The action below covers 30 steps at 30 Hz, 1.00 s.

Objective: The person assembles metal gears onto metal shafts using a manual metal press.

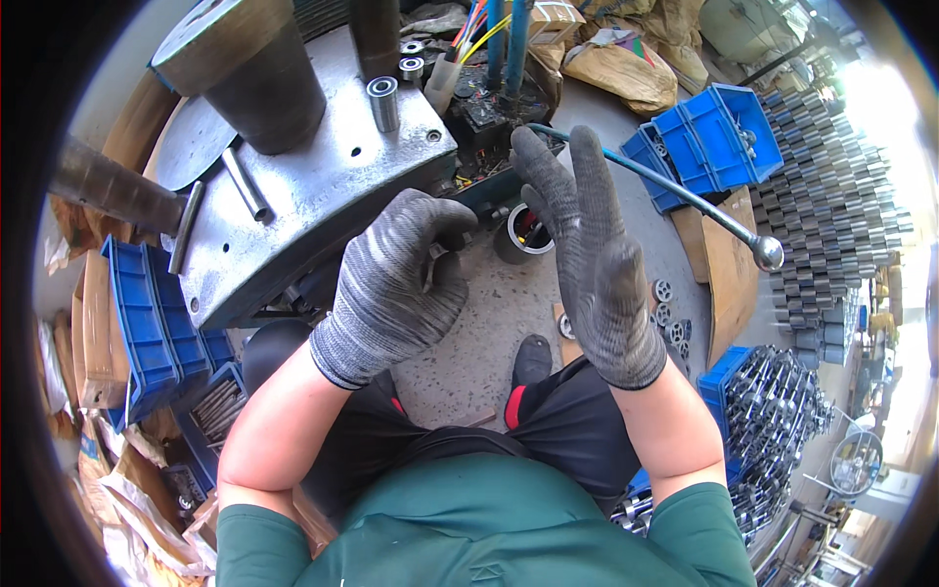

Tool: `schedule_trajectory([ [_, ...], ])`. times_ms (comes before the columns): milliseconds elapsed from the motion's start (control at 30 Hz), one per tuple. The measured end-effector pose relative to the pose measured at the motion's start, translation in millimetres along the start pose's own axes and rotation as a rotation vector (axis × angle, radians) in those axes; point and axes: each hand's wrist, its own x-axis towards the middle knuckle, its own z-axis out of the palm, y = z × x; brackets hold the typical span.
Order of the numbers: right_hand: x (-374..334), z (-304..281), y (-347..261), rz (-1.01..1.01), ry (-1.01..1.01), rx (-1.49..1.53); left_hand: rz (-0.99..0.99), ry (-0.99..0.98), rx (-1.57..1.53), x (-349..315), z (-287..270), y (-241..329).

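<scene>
Both my hands wear grey knitted gloves with darker fingers and are held up over the floor. My left hand is beside the front edge of the metal machine table, its fingers curled toward the thumb. A small light patch shows in that curl; I cannot make out what it is. My right hand is open, fingers stretched away from me and thumb apart, with nothing in it. Its fingertips overlap a teal lever with a metal ball end; I cannot tell whether they touch. On the table stands a short metal sleeve.
Two metal tubes lie on the table near a large dark column. Blue crates and stacked metal cylinders stand right. A round container is below my hands. Blue bins stand left; metal shafts are piled right.
</scene>
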Motion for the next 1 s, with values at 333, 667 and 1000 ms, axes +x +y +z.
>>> schedule_trajectory([
  [333,-3.8,-13.0,3.2,0.102,-0.009,0.093,-0.142,0.173,-0.395,-8.1,4.2,-16.0],
  [667,-7.7,23.4,63.3,0.559,-0.296,0.250,-0.495,0.286,-1.119,5.0,14.9,-24.5],
  [1000,-19.4,-94.3,39.8,0.697,-0.246,-0.547,-0.416,0.004,-0.612,2.1,36.2,-58.8],
])
